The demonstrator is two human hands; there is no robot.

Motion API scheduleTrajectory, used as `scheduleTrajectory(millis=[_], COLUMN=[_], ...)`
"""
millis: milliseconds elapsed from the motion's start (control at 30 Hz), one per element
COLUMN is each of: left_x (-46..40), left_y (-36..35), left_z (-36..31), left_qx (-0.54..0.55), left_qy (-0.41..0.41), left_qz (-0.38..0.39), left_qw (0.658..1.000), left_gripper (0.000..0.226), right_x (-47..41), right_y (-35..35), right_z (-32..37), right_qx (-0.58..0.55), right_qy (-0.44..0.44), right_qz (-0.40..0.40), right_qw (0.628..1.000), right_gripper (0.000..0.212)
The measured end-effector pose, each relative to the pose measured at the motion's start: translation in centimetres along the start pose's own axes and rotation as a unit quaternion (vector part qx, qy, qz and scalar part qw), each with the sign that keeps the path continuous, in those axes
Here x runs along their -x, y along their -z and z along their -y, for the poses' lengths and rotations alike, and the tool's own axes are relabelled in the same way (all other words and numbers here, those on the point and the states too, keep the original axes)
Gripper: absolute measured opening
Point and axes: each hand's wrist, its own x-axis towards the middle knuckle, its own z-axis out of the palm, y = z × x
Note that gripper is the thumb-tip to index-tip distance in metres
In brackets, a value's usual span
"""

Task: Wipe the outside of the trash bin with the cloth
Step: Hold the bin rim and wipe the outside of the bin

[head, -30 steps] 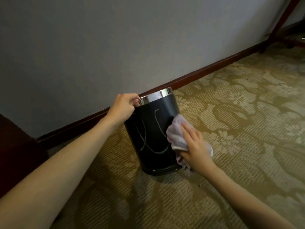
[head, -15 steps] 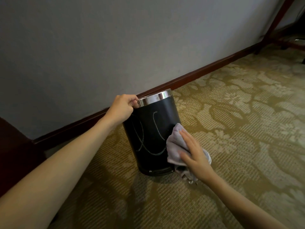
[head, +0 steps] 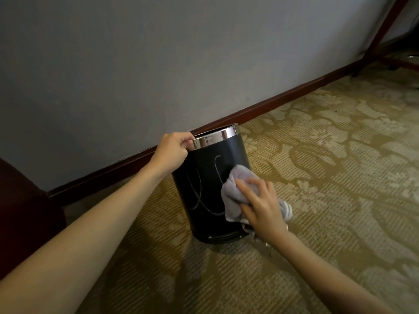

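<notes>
A black round trash bin (head: 204,177) with a shiny metal rim stands on the carpet near the wall, tilted slightly. Pale curved chalk-like lines mark its front. My left hand (head: 172,150) grips the rim at its left side. My right hand (head: 260,207) presses a crumpled light grey cloth (head: 233,193) against the bin's lower right side. Part of the cloth hangs out behind my palm.
A grey wall with a dark red-brown skirting board (head: 283,98) runs behind the bin. Dark wooden furniture (head: 20,211) sits at the left edge. A wooden leg frame (head: 381,35) stands at the far right. Patterned olive carpet (head: 328,177) covers the floor.
My right hand with the cloth slid down the bin's right side, then came back up a little and leftward. My left hand kept its grip on the rim.
</notes>
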Motion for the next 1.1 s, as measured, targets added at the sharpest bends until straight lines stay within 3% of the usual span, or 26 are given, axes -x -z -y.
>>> scheduleTrajectory(millis=[167,367,567,733,900,1000,1100], left_x=[0.2,0.0,0.1,-0.2,0.2,-0.2,-0.9], left_y=[0.1,0.7,-1.0,-0.9,-0.6,0.1,0.7], left_z=[0.2,0.9,-1.0,-1.6,-1.9,-1.2,0.0], left_qx=[-0.015,0.009,-0.001,-0.014,-0.046,-0.035,-0.021], left_qy=[-0.001,0.013,-0.035,-0.031,-0.037,-0.019,0.005], left_qz=[0.002,-0.008,0.005,0.013,0.024,0.036,0.021], left_qw=[1.000,1.000,0.999,0.999,0.998,0.999,1.000], left_gripper=[0.030,0.032,0.039,0.030,0.033,0.029,0.026], right_x=[-7.6,-1.3,0.7,-2.3,-7.1,-3.8,1.3], right_y=[0.5,-0.9,0.0,2.8,2.8,1.6,0.8], right_z=[0.1,-1.0,-1.7,-2.1,-0.8,-0.6,-0.7], right_qx=[0.001,0.043,0.002,-0.040,0.009,0.058,0.092], right_qy=[-0.014,0.008,-0.050,-0.003,0.033,0.074,0.194], right_qz=[-0.049,0.068,0.098,0.082,0.073,0.118,0.168], right_qw=[0.999,0.997,0.994,0.996,0.997,0.989,0.962], right_gripper=[0.039,0.068,0.074,0.072,0.067,0.063,0.049])
